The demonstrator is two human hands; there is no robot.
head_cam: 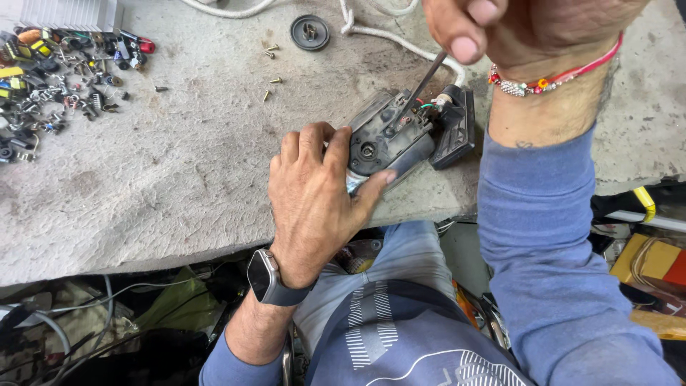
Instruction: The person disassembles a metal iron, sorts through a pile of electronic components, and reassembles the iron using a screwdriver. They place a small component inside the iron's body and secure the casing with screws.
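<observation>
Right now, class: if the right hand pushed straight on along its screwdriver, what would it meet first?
Most likely the open dark device that the left hand steadies; the screwdriver in the right hand already points into it.

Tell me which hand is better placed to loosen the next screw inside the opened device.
The right hand. It holds the screwdriver with its tip inside the opened dark device. The left hand grips the device's near end, steadying it on the workbench.

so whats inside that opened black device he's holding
Inside the black device, red and green wires show near its cord end, with the screwdriver tip pushed in. The left hand covers the near part.
</observation>
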